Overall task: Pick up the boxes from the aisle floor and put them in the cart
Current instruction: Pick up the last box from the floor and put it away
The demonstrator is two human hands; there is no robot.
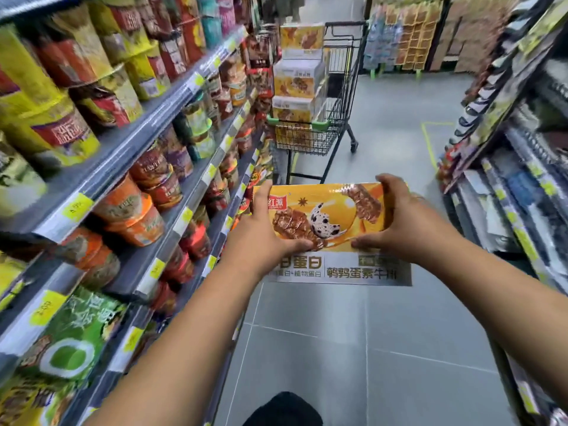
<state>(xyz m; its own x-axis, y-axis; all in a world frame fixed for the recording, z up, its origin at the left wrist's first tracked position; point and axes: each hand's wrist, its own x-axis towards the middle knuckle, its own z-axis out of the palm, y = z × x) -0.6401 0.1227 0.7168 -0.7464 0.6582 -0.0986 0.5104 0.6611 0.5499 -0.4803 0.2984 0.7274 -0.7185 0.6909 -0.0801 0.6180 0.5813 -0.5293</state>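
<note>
My bare forearms stretch toward twelve o'clock, and between them I hold a flat, rectangular orange-and-white cardboard box (332,210) printed with a speckled egg. My left hand (264,229) grips its nine o'clock end, thumb pressed along the near side and fingers wrapped over the far edge. My right hand (399,219) clamps the three o'clock end the same way. I judge I take both short ends because the box is wide and would tip in one hand. It sits level, clear of the grey tiled floor (399,118), face toward me.

Well apart at twelve o'clock stands the black wire shopping cart (307,142). Matching boxes (299,78) are stacked above its rim, just beside the snack shelves (123,149) running along nine to eleven o'clock.
</note>
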